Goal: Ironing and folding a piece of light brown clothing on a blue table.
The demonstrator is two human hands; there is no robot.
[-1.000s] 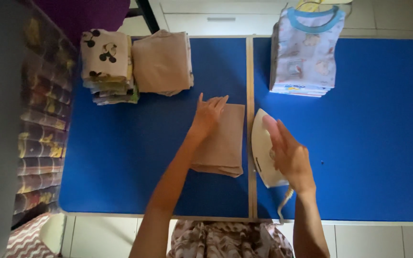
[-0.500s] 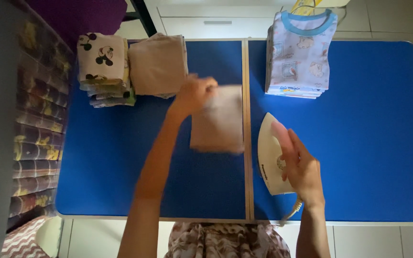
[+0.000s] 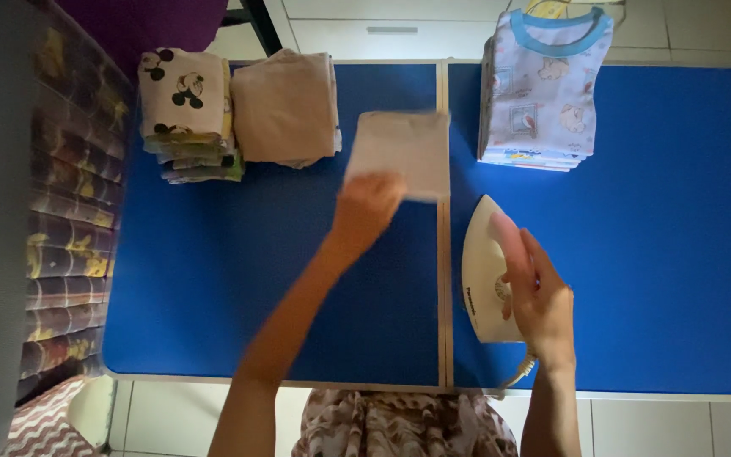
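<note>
My left hand (image 3: 367, 207) grips the near edge of a folded beige cloth (image 3: 401, 152) and holds it up over the middle of the blue table (image 3: 213, 254); the cloth is blurred with motion. My right hand (image 3: 535, 292) rests on the handle of a white iron (image 3: 482, 271), which stands flat on the table just right of the centre seam. The iron's cord (image 3: 518, 372) hangs off the near edge.
At the back left are a stack of folded beige cloths (image 3: 285, 106) and a stack of printed clothes (image 3: 188, 110). A pile of light blue printed shirts (image 3: 543, 93) is at the back right. A patterned mat (image 3: 69, 220) lies to the left.
My left hand lifted the folded beige cloth off the table and carried it away from me toward the back. The right hand stayed on the iron.
</note>
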